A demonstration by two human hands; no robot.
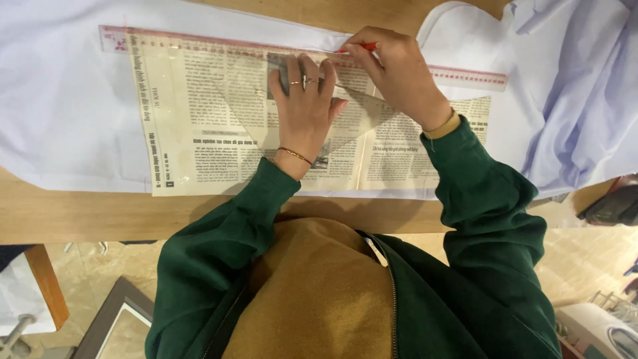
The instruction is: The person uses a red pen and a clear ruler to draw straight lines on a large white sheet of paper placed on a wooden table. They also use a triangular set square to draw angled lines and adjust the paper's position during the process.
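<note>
Clearly a marking step: on the worktop [80, 216] lies white cloth [60, 113], over it a newspaper sheet [193, 153], then a long ruler [465, 76] and a clear set square [362, 113]. Her left hand [302, 110] presses flat, fingers together, on the set square. Her right hand [392, 70] pinches a red pen [364, 46] at the ruler's edge. Next, I'd judge, calls for holding both guides steady.

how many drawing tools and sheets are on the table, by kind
clear triangle under the left hand: 1
long ruler: 1
red pencil in the right hand: 1
newspaper sheet: 1
white fabric: 1
total: 5
</note>
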